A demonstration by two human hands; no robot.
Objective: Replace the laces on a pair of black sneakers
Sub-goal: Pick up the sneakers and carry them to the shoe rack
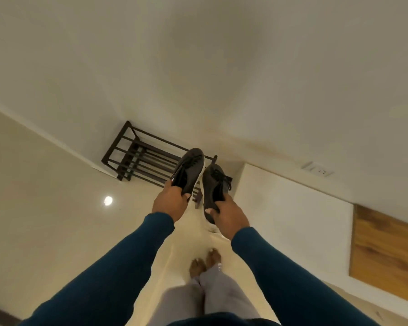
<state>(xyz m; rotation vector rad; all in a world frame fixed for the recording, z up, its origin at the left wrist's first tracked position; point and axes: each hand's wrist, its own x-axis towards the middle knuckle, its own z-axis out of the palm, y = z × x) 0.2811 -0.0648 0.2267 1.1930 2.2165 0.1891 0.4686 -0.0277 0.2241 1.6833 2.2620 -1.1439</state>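
Observation:
I hold one black sneaker in each hand, in the air above the floor, toes pointing away from me. My left hand grips the heel of the left sneaker, whose white sole edge shows on its right side. My right hand grips the heel of the right sneaker, which carries dark laces tied in a bow near its tongue. The two shoes hang close together, side by side. Both arms wear dark blue sleeves.
A black metal shoe rack stands against the white wall just beyond the shoes. A white block with a wooden panel lies to the right, below a wall socket. My bare feet stand on the glossy cream floor.

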